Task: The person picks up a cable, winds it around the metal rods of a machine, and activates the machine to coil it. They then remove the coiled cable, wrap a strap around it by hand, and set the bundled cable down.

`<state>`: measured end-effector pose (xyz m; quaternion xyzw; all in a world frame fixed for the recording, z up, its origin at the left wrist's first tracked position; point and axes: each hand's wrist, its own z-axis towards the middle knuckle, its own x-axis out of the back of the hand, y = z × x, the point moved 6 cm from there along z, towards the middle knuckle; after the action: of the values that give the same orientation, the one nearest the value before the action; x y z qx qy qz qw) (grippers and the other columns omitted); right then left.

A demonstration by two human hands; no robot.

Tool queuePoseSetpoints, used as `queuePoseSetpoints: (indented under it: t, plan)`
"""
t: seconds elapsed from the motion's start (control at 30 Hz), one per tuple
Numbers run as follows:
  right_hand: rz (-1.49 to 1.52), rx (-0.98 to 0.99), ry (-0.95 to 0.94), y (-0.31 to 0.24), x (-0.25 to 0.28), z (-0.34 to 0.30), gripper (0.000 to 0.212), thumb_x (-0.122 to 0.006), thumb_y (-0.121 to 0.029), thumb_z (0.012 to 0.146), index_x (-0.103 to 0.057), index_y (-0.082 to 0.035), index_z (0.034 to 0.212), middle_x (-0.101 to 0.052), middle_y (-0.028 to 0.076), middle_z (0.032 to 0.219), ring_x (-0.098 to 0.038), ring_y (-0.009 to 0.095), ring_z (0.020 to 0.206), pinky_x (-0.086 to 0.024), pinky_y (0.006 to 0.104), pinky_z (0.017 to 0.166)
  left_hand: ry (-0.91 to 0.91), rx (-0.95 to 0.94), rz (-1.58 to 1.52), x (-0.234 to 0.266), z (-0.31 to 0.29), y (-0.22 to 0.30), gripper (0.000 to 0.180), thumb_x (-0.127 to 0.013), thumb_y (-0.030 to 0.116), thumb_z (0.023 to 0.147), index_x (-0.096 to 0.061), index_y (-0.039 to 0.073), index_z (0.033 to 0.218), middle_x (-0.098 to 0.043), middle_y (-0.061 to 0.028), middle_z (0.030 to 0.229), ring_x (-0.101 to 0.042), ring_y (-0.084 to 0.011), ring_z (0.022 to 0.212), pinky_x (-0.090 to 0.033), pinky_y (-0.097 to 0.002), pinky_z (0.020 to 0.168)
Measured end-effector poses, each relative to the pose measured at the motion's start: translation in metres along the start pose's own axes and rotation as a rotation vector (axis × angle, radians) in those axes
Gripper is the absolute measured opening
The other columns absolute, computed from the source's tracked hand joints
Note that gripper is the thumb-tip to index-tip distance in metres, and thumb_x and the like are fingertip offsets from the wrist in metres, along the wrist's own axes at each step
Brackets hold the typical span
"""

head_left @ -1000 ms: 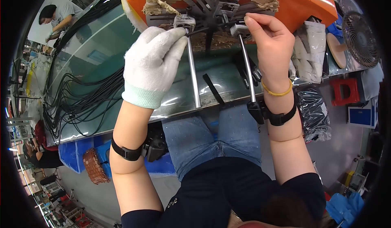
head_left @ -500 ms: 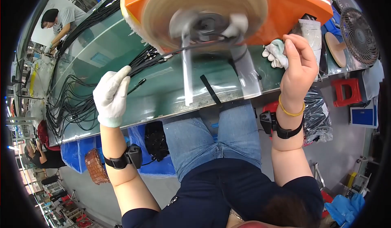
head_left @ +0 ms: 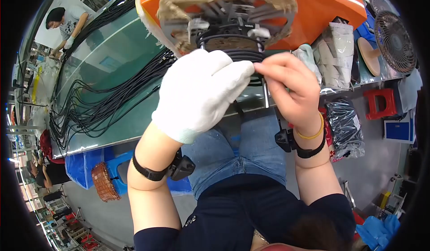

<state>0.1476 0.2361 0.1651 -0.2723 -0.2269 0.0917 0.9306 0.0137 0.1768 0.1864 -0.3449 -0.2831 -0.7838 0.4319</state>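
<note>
Your left hand (head_left: 201, 94), in a white glove, is closed over a coil of black cable (head_left: 235, 49) wound on the spool (head_left: 228, 13) in front of you. Your bare right hand (head_left: 291, 89) pinches the cable at the coil's right side, thumb and forefinger pressed together and touching the gloved fingertips. The coil sits on the spool's hub, under its frayed brown disc and against the orange housing (head_left: 331, 9). Loose black cables (head_left: 103, 103) lie spread over the green table (head_left: 112, 58) to your left. A fan (head_left: 394, 40) stands at the far right.
</note>
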Motion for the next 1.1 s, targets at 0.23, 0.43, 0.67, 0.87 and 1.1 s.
queuePoseSetpoints:
  t: [0.23, 0.43, 0.67, 0.87, 1.1]
  plan:
    - [0.038, -0.024, -0.054, 0.008, -0.002, -0.01, 0.024, -0.061, 0.009, 0.069, -0.064, 0.001, 0.091, -0.056, 0.008, 0.081, -0.054, 0.019, 0.068, -0.044, 0.0255, 0.059, 0.683, 0.37, -0.777, -0.034, -0.048, -0.002, 0.034, -0.064, 0.002, 0.07, -0.056, 0.006, 0.103, -0.053, -0.0049, 0.093, -0.051, -0.0205, 0.094, -0.041, -0.0339, 0.082]
    - [-0.016, 0.018, -0.178, 0.01, 0.0, 0.009, 0.018, -0.061, 0.007, 0.072, -0.065, 0.001, 0.089, -0.058, 0.008, 0.081, -0.054, 0.014, 0.068, -0.043, 0.0223, 0.059, 0.397, 0.986, -2.263, -0.131, -0.017, 0.005, 0.032, -0.058, 0.01, 0.084, -0.049, 0.005, 0.114, -0.053, -0.0051, 0.109, -0.049, -0.0166, 0.107, -0.038, -0.0332, 0.096]
    - [0.238, -0.376, 0.124, 0.074, -0.009, 0.032, 0.01, -0.063, 0.0, 0.075, -0.063, 0.003, 0.084, -0.059, 0.005, 0.079, -0.055, 0.012, 0.067, -0.044, 0.0228, 0.061, 0.869, 0.923, -2.053, -0.131, 0.001, -0.013, 0.029, -0.054, 0.029, 0.088, -0.053, 0.012, 0.112, -0.055, -0.0078, 0.114, -0.049, -0.0217, 0.111, -0.039, -0.0395, 0.096]
    - [0.315, -0.437, 0.03, 0.041, -0.003, -0.014, 0.009, -0.063, -0.001, 0.075, -0.063, 0.003, 0.083, -0.06, 0.008, 0.081, -0.056, 0.015, 0.068, -0.045, 0.0247, 0.065, 0.927, 0.776, -2.212, -0.114, -0.026, 0.014, 0.028, -0.057, 0.011, 0.085, -0.052, 0.008, 0.113, -0.057, -0.0075, 0.108, -0.051, -0.0205, 0.107, -0.036, -0.0365, 0.099]
    - [0.077, 0.047, -0.141, -0.041, 0.008, -0.032, 0.013, -0.066, -0.009, 0.071, -0.063, -0.003, 0.081, -0.057, 0.008, 0.081, -0.054, 0.017, 0.072, -0.04, 0.0249, 0.058, -0.15, 0.638, -1.821, -0.098, -0.094, 0.049, 0.028, -0.061, 0.012, 0.081, -0.054, 0.005, 0.107, -0.057, -0.0111, 0.11, -0.051, -0.0232, 0.109, -0.04, -0.0394, 0.095]
